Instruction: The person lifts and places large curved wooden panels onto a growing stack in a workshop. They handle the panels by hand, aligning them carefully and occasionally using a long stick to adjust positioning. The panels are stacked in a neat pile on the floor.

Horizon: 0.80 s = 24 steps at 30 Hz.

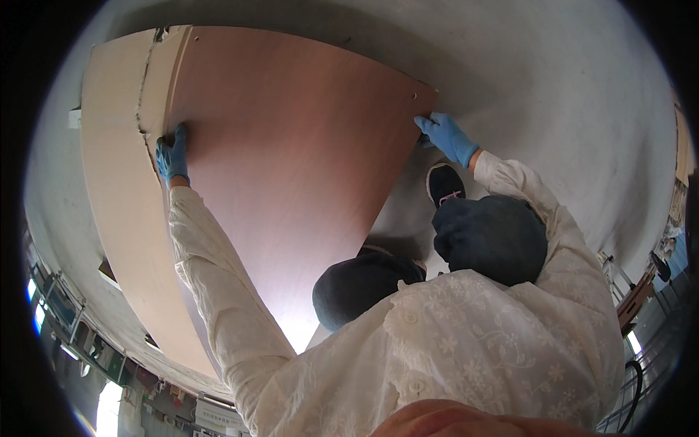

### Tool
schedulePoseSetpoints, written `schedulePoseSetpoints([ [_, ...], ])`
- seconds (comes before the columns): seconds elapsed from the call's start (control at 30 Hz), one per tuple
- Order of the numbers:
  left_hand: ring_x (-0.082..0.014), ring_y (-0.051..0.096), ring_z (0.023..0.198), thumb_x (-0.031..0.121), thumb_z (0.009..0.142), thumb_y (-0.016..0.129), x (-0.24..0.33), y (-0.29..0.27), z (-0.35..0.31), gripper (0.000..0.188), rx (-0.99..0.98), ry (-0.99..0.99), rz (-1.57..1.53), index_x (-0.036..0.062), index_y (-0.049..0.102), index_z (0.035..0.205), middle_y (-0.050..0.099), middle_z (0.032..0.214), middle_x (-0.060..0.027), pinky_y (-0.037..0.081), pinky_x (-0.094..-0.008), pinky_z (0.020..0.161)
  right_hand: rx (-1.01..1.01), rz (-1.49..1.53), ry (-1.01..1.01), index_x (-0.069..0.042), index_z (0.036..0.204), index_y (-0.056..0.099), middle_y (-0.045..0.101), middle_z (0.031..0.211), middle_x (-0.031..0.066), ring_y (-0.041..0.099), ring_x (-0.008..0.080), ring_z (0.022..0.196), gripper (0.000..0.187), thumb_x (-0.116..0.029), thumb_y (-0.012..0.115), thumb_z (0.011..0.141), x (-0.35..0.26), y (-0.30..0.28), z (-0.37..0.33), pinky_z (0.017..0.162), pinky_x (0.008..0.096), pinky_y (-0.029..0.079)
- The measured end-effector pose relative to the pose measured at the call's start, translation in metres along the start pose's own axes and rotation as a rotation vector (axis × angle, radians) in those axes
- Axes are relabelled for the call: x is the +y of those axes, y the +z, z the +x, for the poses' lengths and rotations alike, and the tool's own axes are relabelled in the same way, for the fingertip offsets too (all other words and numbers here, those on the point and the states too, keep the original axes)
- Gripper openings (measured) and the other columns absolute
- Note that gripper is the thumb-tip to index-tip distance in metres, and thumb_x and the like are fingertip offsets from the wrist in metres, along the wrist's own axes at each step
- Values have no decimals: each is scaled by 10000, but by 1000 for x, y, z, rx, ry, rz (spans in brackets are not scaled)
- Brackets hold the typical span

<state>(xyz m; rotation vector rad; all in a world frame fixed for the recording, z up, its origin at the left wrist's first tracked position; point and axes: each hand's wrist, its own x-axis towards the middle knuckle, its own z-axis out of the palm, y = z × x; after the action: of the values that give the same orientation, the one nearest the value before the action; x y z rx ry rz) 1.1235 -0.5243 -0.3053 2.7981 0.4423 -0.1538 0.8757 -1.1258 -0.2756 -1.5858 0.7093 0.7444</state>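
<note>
At panel [284, 146] edges, gloved fingers [428, 125]; floor [542, 124] beyond

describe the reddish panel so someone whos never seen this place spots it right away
Over the grey floor, find the person's blue-gloved left grip and right grip. The broad reddish-brown panel spans the space between them. Unlike the tan sheet along its left side, it is reddish, with a small round mark near each far corner.

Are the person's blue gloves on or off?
On. Blue gloves cover the left hand and the right hand, with bare wrist showing below each, at opposite edges of the reddish-brown board.
</note>
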Motion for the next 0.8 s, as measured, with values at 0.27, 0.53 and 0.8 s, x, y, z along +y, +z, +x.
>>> schedulePoseSetpoints([
  [0.27, -399, 295, 1401, 798, 788, 472, -3, 10, 0, 1002, -31, -107, 169, 55, 363, 1451, 380, 1502, -179, 212, -521, 1137, 73, -216, -143, 47, 917, 628, 652, 797, 132, 606, 207, 732, 425, -369, 557, 967, 12, -4, 14, 671, 370, 482],
  [0.53, -428, 174, 1452, 783, 825, 427, 15, 9, -18, 1021, 34, -120, 161, 59, 235, 1519, 258, 1569, -179, 105, -540, 1173, 84, -434, -140, 38, 841, 615, 649, 800, 228, 632, 343, 754, 443, -384, 561, 963, 6, -7, 13, 697, 422, 479],
  [0.8, -424, 138, 1466, 762, 845, 420, 39, 10, -29, 1003, 128, -191, 198, 65, 207, 1534, 189, 1588, -216, 104, -521, 1183, 132, -319, -110, 27, 893, 629, 666, 846, 231, 639, 379, 789, 429, -393, 570, 962, 10, 1, 9, 705, 428, 486],
])
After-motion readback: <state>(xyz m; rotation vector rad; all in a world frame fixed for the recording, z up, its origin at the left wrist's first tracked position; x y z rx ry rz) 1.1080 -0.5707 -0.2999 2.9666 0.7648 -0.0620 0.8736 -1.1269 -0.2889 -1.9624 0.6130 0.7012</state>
